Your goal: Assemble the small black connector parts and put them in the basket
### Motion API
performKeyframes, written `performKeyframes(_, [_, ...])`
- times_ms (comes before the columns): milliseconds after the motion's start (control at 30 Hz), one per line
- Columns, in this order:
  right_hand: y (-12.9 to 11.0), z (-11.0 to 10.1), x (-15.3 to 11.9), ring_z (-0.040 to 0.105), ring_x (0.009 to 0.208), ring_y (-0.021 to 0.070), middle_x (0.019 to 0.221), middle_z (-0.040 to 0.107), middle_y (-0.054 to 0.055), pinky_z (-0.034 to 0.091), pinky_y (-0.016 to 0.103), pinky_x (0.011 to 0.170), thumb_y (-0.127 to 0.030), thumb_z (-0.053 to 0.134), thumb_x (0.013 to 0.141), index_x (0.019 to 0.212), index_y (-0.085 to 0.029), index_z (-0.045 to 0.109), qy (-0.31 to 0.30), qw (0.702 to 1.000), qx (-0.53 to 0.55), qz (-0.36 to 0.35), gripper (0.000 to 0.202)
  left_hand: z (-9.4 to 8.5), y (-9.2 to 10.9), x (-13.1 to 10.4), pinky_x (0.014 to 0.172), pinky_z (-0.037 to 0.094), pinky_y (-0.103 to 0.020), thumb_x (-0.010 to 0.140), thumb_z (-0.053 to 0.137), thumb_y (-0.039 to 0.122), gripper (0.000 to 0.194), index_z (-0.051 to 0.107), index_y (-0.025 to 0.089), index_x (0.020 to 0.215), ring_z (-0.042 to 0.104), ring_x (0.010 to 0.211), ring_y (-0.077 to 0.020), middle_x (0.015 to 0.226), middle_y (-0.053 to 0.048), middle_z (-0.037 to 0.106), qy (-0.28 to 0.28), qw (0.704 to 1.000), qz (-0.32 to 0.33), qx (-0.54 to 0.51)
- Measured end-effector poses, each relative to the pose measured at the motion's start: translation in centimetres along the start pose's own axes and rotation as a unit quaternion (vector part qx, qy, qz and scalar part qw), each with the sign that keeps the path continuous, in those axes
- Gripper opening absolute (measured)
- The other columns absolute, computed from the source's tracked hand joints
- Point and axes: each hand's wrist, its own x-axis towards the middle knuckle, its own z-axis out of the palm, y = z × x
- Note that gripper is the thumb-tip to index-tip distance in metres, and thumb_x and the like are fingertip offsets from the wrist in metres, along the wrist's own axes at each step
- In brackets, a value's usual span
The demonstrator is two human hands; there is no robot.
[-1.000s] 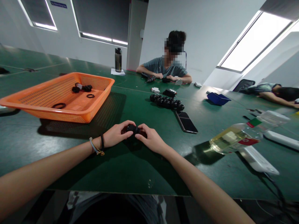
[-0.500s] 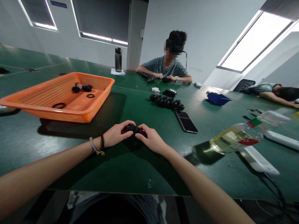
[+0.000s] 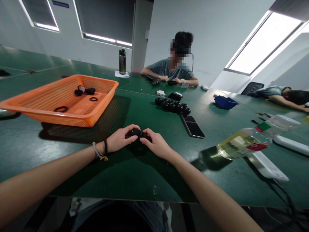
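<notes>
Between my hands is a small black rounded part (image 3: 137,133) with a band around its middle, just above the green table (image 3: 106,180). My left hand (image 3: 122,138) grips its left end with thumb and fingers. On the right end, my right hand (image 3: 154,141) closes its thumb and fingertips. The fingers cover much of the part, so its exact kind is unclear. Farther back lies a cluster of similar black round parts (image 3: 172,105). An orange basket (image 3: 90,116) to the left holds black rings (image 3: 93,99) and a few black pieces (image 3: 84,91).
A phone (image 3: 193,126) lies right of my hands, beside a bottle of yellow liquid (image 3: 241,143) and a white power strip (image 3: 267,166). Farther off are a blue bin (image 3: 225,102), a dark bottle (image 3: 122,62) and a person (image 3: 166,69) seated opposite. Another person leans at far right.
</notes>
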Motion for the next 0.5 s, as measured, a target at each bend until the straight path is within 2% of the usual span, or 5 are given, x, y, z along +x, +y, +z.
performKeyframes(500, [0.25,0.09,-0.01,0.055,0.067,0.0131,0.072,0.059,0.001,0.04,0.026,0.063,-0.029,0.045,0.082,0.091,-0.017,0.049,0.006,1.0,-0.001,-0.006,0.016,-0.06,-0.06,0.04,0.054,0.041,-0.021,0.076,0.045,0.034,0.032,0.047,0.018,0.103,0.049,0.059,-0.0112,0.074,0.002,0.052,-0.003,1.0,-0.008,-0.016])
